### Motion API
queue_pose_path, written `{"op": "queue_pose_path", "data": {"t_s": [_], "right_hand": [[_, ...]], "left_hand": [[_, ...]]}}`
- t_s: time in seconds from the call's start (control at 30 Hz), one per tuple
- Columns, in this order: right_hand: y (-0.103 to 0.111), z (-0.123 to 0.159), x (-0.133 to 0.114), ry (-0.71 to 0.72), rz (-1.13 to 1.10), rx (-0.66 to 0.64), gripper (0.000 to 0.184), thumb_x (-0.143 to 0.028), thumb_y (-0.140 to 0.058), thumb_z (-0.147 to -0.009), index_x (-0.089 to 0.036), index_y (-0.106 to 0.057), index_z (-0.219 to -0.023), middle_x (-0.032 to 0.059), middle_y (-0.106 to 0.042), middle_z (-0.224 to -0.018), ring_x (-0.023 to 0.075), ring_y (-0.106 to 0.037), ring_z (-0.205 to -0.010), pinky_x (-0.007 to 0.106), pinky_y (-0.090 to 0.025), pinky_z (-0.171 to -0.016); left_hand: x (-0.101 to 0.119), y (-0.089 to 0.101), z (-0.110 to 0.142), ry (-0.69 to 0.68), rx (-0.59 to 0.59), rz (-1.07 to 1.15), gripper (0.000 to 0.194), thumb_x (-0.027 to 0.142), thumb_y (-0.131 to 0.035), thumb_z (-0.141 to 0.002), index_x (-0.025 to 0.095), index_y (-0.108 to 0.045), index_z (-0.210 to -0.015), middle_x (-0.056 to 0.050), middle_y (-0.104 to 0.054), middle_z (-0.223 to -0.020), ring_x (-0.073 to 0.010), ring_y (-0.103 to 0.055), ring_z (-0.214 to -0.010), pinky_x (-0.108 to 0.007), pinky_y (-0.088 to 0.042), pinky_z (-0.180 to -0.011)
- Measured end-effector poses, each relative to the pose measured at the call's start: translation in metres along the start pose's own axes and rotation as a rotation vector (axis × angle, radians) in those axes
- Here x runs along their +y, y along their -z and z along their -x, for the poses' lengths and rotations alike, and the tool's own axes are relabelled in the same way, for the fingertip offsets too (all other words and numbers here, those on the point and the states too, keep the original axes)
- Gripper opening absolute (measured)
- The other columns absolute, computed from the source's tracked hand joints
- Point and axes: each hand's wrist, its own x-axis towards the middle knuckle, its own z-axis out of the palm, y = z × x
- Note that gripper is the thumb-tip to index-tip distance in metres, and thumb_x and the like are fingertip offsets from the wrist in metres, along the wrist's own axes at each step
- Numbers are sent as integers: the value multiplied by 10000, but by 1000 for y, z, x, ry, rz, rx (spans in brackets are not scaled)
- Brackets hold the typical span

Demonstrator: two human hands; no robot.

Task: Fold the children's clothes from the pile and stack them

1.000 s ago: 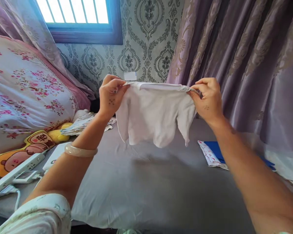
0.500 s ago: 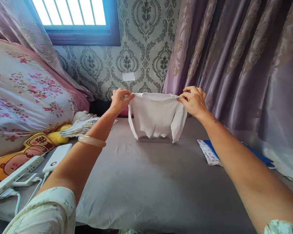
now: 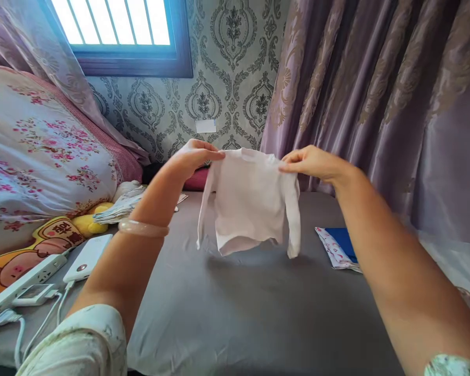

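A small white long-sleeved shirt [image 3: 250, 201] hangs upright above the grey bed sheet [image 3: 258, 313], its hem and both sleeves dangling free. My left hand [image 3: 198, 156] pinches it at the left shoulder between thumb and fingers. At the right shoulder, close to the neckline, my right hand [image 3: 311, 163] pinches it the same way. A pale bangle [image 3: 143, 227] circles my left forearm. The shirt's lower edge is apart from the sheet and casts a shadow on it.
Folded blue and patterned cloths [image 3: 337, 245] lie at the right, partly behind my forearm. To the left are a power strip [image 3: 27, 287], a white power bank [image 3: 86, 257] with cables, a cartoon cushion [image 3: 35, 256], folded clothes [image 3: 119, 209] and floral bedding [image 3: 50, 151]. Curtains [image 3: 360, 104] hang behind.
The shirt has swung from a bunched shape to hanging longer, with its hem and sleeves spread out lower. Both hands have turned at the wrist and still pinch the shoulders.
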Motion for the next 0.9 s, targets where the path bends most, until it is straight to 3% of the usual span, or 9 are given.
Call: {"op": "queue_pose_path", "data": {"t_s": [0.07,0.13,0.3,0.33,0.47,0.5,0.63,0.77,0.9], "right_hand": [[5,9,-6,12,-270,-153,461,-733,-684,-615,-273,-721,-634,21,-680,-785,204,-617,-784,387,-509,-725],[9,12,-7,-8,-337,-230,469,-746,-702,-567,-280,-715,-616,10,-681,-744,189,-619,-740,364,-519,-689],[12,8,-1,-164,-268,-116,422,-638,-809,-514,-236,-689,-558,8,-665,-661,189,-635,-721,337,-517,-682],[13,9,-1,-160,-281,-133,402,-620,-804,-538,-234,-699,-582,11,-677,-696,190,-644,-746,341,-522,-700],[14,12,-2,-155,-327,-258,353,-577,-799,-572,-241,-717,-637,11,-698,-745,196,-659,-781,357,-534,-719],[12,11,-2,-180,-316,-233,352,-572,-807,-565,-238,-713,-623,9,-693,-713,202,-657,-763,361,-533,-714],[10,10,-3,-214,-288,-90,323,-542,-812,-592,-236,-710,-606,-2,-672,-640,211,-650,-745,373,-526,-727],[17,17,-4,-107,-395,-255,302,-533,-792,-630,-243,-733,-691,18,-706,-767,214,-658,-817,399,-532,-748],[9,11,7,-174,-421,-246,381,-604,-796,-575,-244,-723,-674,22,-698,-716,210,-642,-743,383,-518,-704]], "left_hand": [[8,6,10,51,-287,130,208,312,-821,-582,166,-677,-618,-69,-657,-735,-245,-629,-797,-381,-494,-714],[9,8,12,75,-361,153,196,287,-838,-566,173,-684,-605,-67,-669,-733,-237,-639,-775,-377,-504,-708],[-4,-2,2,72,18,79,182,225,-841,-562,182,-665,-548,-10,-580,-534,-202,-628,-663,-336,-504,-644],[-4,-2,2,61,-13,109,172,229,-837,-572,179,-673,-561,-17,-596,-551,-206,-636,-676,-339,-508,-652],[0,0,8,58,-360,247,167,283,-834,-589,173,-724,-650,-69,-702,-742,-231,-663,-755,-360,-525,-686],[0,1,7,74,-355,221,169,293,-834,-588,177,-725,-646,-61,-701,-724,-225,-660,-737,-350,-524,-670],[-3,1,6,124,-140,44,180,270,-843,-560,182,-685,-558,-13,-625,-564,-196,-637,-651,-313,-503,-624],[-4,4,14,34,-335,294,187,285,-838,-594,172,-689,-594,-91,-701,-818,-265,-665,-879,-412,-516,-769],[-17,4,5,76,-280,299,208,299,-847,-593,170,-694,-648,-70,-683,-779,-219,-658,-822,-368,-502,-755]]}}
